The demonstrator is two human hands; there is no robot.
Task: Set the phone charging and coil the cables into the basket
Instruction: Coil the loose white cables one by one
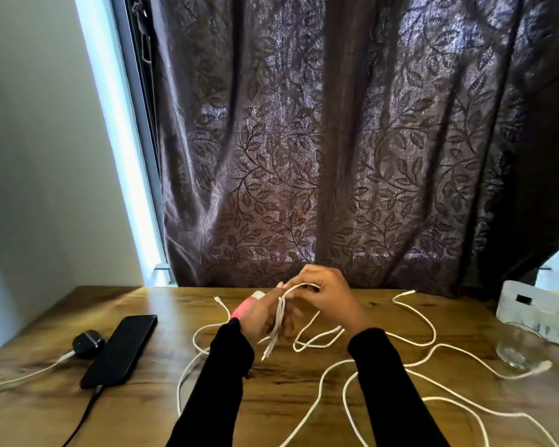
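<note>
A home room: leaf-patterned curtain (336, 150) over a window (123, 150), behind a wooden table (288, 391).

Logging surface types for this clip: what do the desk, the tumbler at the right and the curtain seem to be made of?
Desk: wood or wood-look laminate, satin; brown grain with soft window glare.
Tumbler: clear glass, possibly hard plastic; the desk shows through it and its rim glints.
Curtain: woven fabric, dark purple, slightly shiny; it hangs in folds with a leaf pattern.

Person, head view: two forearms in long black sleeves, close-fitting, reaching to the wrists. Left sleeve (220, 375); right sleeve (388, 382). Left hand (260, 317) and right hand (326, 295) bare, ungloved.
</note>
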